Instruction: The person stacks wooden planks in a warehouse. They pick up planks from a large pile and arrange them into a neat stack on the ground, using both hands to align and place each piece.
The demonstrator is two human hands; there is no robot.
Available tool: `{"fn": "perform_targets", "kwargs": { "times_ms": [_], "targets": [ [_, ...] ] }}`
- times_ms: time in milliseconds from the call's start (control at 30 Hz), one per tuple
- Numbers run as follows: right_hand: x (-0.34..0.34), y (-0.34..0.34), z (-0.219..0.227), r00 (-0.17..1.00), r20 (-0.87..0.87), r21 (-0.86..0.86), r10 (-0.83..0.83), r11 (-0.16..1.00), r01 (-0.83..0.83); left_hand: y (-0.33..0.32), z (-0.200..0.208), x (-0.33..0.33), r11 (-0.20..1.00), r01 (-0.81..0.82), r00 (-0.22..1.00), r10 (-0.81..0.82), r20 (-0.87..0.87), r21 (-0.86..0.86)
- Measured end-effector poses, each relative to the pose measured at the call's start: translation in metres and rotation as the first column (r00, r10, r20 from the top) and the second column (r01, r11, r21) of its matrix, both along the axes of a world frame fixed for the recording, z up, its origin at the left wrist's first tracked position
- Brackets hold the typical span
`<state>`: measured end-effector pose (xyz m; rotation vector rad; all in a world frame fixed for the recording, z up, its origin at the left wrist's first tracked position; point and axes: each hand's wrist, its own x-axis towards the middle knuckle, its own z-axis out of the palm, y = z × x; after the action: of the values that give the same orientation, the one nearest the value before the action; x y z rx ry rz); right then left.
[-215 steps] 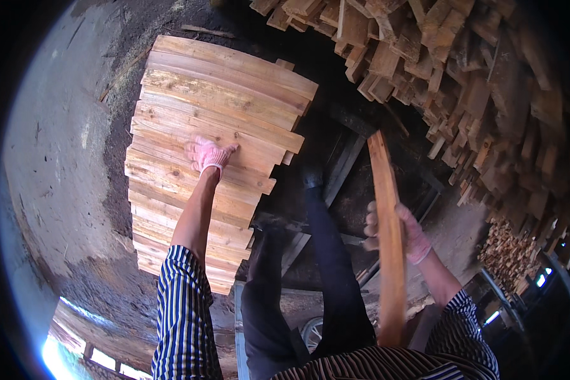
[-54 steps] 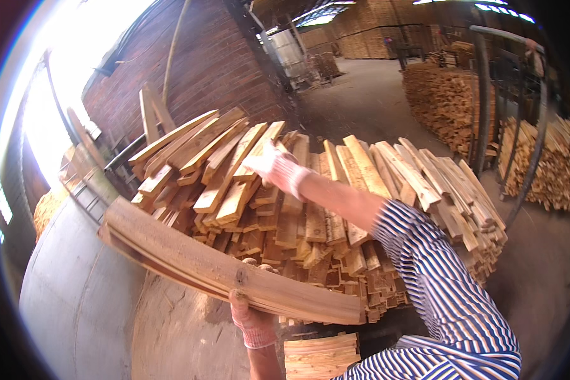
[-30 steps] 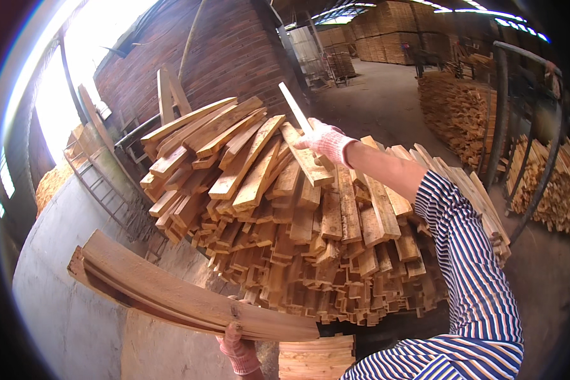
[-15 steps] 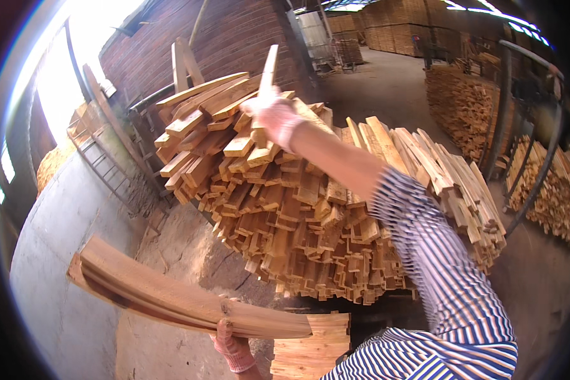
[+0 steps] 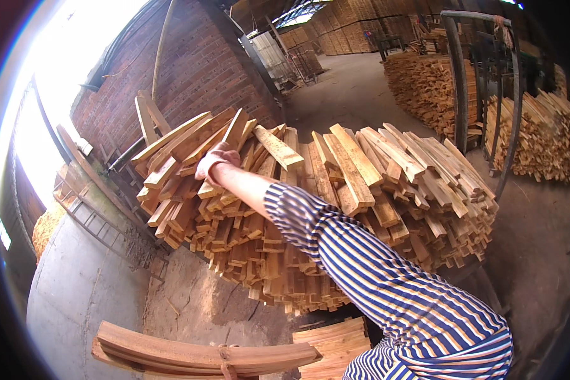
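Note:
My right hand [image 5: 216, 163], in a pale work glove, reaches to the upper left of a big pile of wooden strips [image 5: 278, 240]. Its fingers are closed on one wooden strip [image 5: 236, 128] that slants up from the top. Another pale strip [image 5: 278, 147] lies loose just right of it. At the lower edge, my left hand [image 5: 229, 368] clasps a few long, slightly bowed wooden boards [image 5: 171, 347], stacked flat together. Only part of that hand shows; the rest is hidden by the boards and the picture's edge.
Beside my striped right sleeve lies a stack of pale boards [image 5: 335, 342]. A grey curved wall [image 5: 85, 291] and a small metal ladder [image 5: 98, 221] stand left. Behind the pile rises a brick wall [image 5: 190, 69]. Metal frame posts [image 5: 459, 82] and further wood stacks [image 5: 532, 139] are right.
My right hand has moved left and down onto the pile, where the strip it held up stood higher before. The boards in my left hand appear lower in the picture. The whole view has shifted.

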<state>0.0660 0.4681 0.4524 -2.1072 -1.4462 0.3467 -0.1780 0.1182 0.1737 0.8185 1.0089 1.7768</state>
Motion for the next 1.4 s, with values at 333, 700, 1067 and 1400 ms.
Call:
{"fn": "perform_targets", "kwargs": {
  "times_ms": [333,700,1067,1400],
  "targets": [
    [-0.011,-0.026,-0.016,0.877,0.455,0.093,0.153,0.971,-0.218,0.036,-0.002,0.033,0.993,0.108,0.992,-0.105,-0.065,0.051],
    [0.167,-0.100,0.049,0.485,0.828,-0.002,0.280,0.868,-0.497,0.024,-0.019,0.013,0.991,0.129,0.990,-0.131,-0.050,-0.032],
    [0.271,-0.327,-0.177,0.853,-0.250,0.736,0.457,0.663,-0.139,0.085,-0.015,0.053,0.890,0.441,0.896,-0.444,-0.003,0.118],
    [0.201,-0.367,-0.277,-0.207,-0.854,0.496,0.478,0.867,-0.043,0.101,-0.047,0.140,0.695,0.708,0.698,-0.716,0.024,0.125]
  ]
}}
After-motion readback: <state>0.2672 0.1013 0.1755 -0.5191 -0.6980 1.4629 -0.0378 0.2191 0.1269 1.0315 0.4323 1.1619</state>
